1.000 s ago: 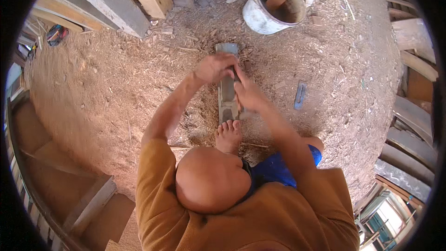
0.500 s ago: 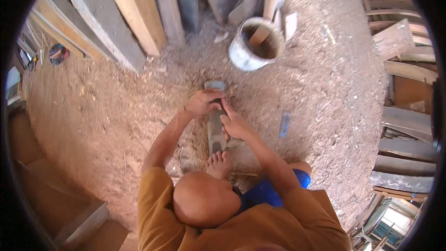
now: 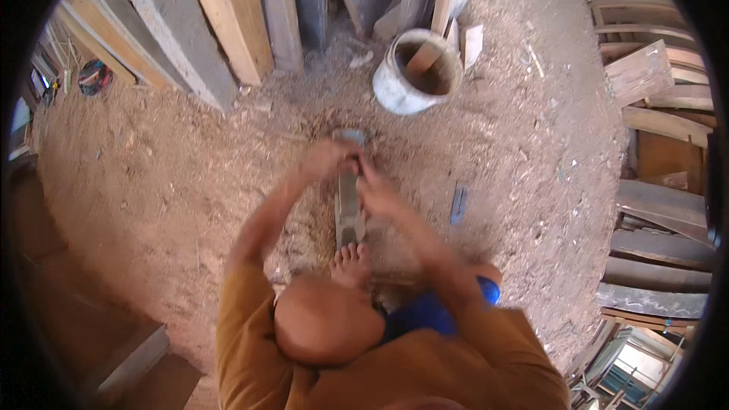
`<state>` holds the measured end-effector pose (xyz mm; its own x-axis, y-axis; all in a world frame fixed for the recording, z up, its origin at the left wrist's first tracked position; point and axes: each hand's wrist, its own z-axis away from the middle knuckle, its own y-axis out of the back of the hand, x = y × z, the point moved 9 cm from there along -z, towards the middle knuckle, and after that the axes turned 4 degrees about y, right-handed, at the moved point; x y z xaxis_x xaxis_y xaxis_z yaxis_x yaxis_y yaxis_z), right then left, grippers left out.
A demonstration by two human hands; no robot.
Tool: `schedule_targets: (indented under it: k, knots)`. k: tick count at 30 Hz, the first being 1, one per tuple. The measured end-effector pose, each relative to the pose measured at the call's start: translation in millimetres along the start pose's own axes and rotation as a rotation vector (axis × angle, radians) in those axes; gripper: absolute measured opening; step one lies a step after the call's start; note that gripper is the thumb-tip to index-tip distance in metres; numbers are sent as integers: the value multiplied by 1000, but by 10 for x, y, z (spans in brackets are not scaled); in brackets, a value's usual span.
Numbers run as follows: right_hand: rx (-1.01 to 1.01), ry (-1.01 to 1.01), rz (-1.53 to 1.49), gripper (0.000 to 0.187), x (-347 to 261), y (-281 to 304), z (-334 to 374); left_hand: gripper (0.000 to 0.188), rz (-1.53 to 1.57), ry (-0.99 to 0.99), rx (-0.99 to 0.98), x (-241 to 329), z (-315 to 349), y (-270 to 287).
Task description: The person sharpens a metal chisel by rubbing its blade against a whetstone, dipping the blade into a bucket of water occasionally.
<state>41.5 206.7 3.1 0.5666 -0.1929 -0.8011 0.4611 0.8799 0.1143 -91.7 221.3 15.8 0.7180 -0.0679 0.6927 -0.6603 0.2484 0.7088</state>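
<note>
A long grey sharpening stone [image 3: 348,201], wet-looking in patches, lies on the ground and points away from me. At its near end rest the toes of my bare foot [image 3: 350,264]. My left hand [image 3: 328,161] is over the stone's far part, fingers curled down and smeared by motion. From the right, my right hand [image 3: 379,196] meets it with closed fingers. Between them they grip a dark narrow blade, mostly hidden by the fingers. To the right of the hands a slotted blue-grey metal plate [image 3: 459,206] lies flat on the ground.
Beyond the stone stands a white bucket [image 3: 411,99] holding a wooden piece [image 3: 424,58] and murky liquid. Wooden planks [image 3: 229,19] lean upright at the far left. Stacked boards [image 3: 659,203] line the right side. Shavings cover the dirt floor [image 3: 175,175].
Both hands have shifted slightly farther along the stone with the blade, and they are more blurred. The view has moved a little. The bucket and the slotted plate stay put.
</note>
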Motion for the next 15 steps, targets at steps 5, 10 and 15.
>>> schedule_targets:
  k: [5, 10, 15]
  knots:
    - [-3, 51, 83, 69, 522, -219, 443, 47, 166, -16, 140, 227, 426, -339]
    - [332, 486, 372, 73, 558, -502, 1006, 38, -12, -223, 301, 539, 946, -943]
    - [-18, -176, -3, 74, -158, 16, 175, 36, -52, -164, 298, 57, 146, -62]
